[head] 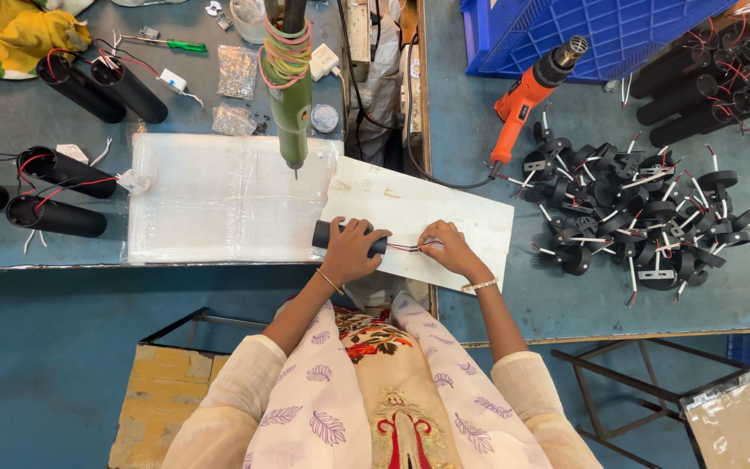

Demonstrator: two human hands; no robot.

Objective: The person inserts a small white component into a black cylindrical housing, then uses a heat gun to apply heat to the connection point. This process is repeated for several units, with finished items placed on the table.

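Two blue-grey worktops (62, 226) with a matt, scuffed surface meet at a narrow seam; a flat white board (444, 213) bridges that seam at the near edge. A blue plastic crate (601, 30) with a perforated grid wall sits at the far edge of the right-hand worktop. Left of the board lies a rectangular sheet of translucent, wrinkled plastic film (219, 195), its near side flush with the worktop's near edge. Toward the right edge, a loose heap of black disc-shaped fittings (644, 217) carries white and red wire tails and small metal brackets. Smooth black cylindrical tubes (62, 187) with red leads lie along the left edge and near the far left corner. An orange heat gun (527, 95) with a metal nozzle rests just beyond the heap. A green hanging power screwdriver (288, 87), wrapped in coloured rubber bands, points its bit down over the film's far right corner.

On the board, near its near edge, lies a short black tube (327, 234). The left hand (351, 252) is wrapped over this tube, fingers curled closed around it. The right hand (449, 247) pinches the thin red and white wires (403, 247) that emerge from the tube's end, thumb and fingertips pressed together on them. Each wrist carries a slim bangle.
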